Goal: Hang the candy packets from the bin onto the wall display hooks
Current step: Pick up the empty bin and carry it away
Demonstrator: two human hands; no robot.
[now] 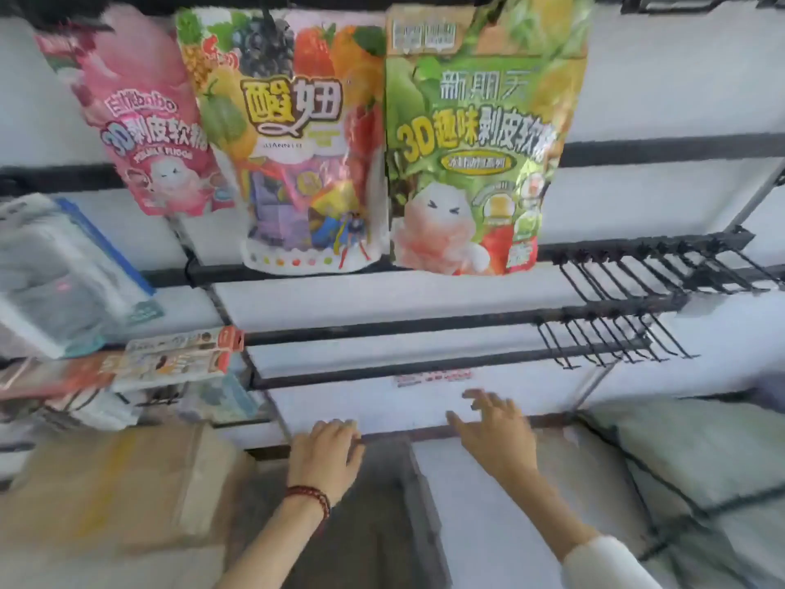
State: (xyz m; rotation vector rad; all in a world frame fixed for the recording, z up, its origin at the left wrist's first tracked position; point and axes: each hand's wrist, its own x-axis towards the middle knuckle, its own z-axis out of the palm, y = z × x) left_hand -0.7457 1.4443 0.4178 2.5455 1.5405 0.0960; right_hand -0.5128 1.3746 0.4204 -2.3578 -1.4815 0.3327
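white wall panel [382, 403] lies open just above the fingers [478, 395]; bare black wire hooks [628, 286] jut up-right. left hand [325, 454] is loosely curled at a dark rail [424, 433], holding nothing; right hand [497, 437] is spread, also holding nothing. pink candy packet [144, 133], fruit-printed candy packet [293, 155] and green candy packet [475, 163] hang well above.

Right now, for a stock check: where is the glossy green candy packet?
Head view, upper centre-right: the green candy packet hangs rightmost, beside the multicoloured fruit-print packet.
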